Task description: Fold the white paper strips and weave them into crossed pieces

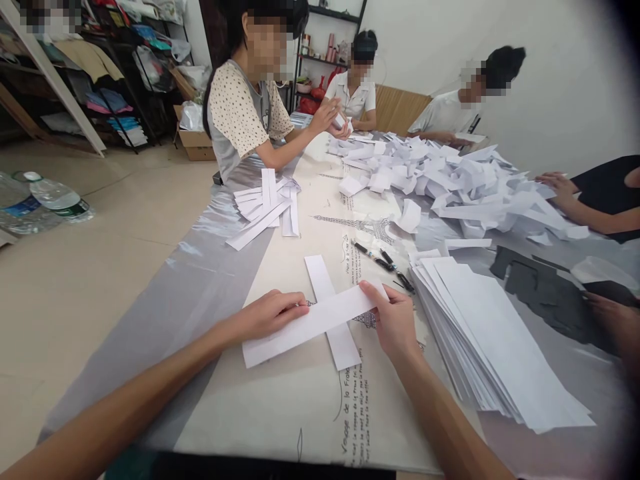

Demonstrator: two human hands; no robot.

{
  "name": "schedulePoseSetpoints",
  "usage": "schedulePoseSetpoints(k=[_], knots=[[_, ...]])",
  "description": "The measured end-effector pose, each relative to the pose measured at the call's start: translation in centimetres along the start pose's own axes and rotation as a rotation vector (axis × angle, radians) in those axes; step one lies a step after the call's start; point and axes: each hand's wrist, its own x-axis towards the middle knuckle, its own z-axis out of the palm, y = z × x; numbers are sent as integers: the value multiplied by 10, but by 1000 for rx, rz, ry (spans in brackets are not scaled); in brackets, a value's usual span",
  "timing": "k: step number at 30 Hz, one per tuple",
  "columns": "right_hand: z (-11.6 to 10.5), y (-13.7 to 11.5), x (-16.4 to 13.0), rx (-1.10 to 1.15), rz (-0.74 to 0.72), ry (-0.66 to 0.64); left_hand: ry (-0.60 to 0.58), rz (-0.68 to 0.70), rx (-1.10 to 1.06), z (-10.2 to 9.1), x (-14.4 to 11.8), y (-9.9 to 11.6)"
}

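Two long white paper strips lie crossed on the table in front of me. The upper strip (pixel 320 320) runs left to right over the lower strip (pixel 345 347). My left hand (pixel 267 315) presses flat on the upper strip near its left part. My right hand (pixel 393 320) pinches the same strip at its right end, thumb on top. A thick fanned stack of white strips (pixel 495 340) lies just right of my right hand.
Black pens (pixel 385 260) lie beyond my hands. A heap of folded white paper (pixel 450 180) covers the far table. A smaller strip pile (pixel 265 207) sits by a seated person's side. Other people sit around the table (pixel 220 267). Water bottles (pixel 40 200) lie on the floor at left.
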Motion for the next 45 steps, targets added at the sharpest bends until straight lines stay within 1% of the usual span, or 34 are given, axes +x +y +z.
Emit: schedulePoseSetpoints(k=[2, 4, 8, 10, 14, 16, 20, 23, 25, 29, 35, 38, 41, 43, 45], knots=[[7, 0, -6, 21, 28, -10, -45, 14, -83, 3, 1, 1], [16, 0, -13, 14, 60, -49, -65, 2, -169, 9, 2, 4], [31, -3, -25, -41, 83, -142, -5, -14, -235, 21, 6, 9], [32, -4, -26, -65, 81, -163, 2, -21, -264, 21, 6, 11], [31, -4, -26, -90, 83, -217, -41, -56, -377, 18, 5, 10], [33, -3, -28, -86, 81, -234, -35, -49, -375, 18, 4, 8], [37, -2, -33, -107, 47, -280, -5, 20, -259, 21, 4, 8], [37, -2, -33, -131, 27, -309, -1, 98, -129, 21, 4, 9], [35, -2, -30, -144, 12, -318, 0, 116, -53, 20, 4, 9], [31, -3, -25, -146, 18, -312, -16, 96, 19, 20, 4, 5], [16, -5, -15, -90, 39, -137, -64, 94, 83, 17, 0, 1], [12, -4, -12, -94, 38, -118, -63, 16, 215, 15, 0, 4], [12, -3, -11, -98, 27, -102, -42, -71, 314, 13, 0, 9], [13, -3, -11, -102, 20, -98, -37, -90, 350, 13, 1, 11], [11, -2, -10, -112, 12, -92, -38, -79, 381, 12, 1, 9]])
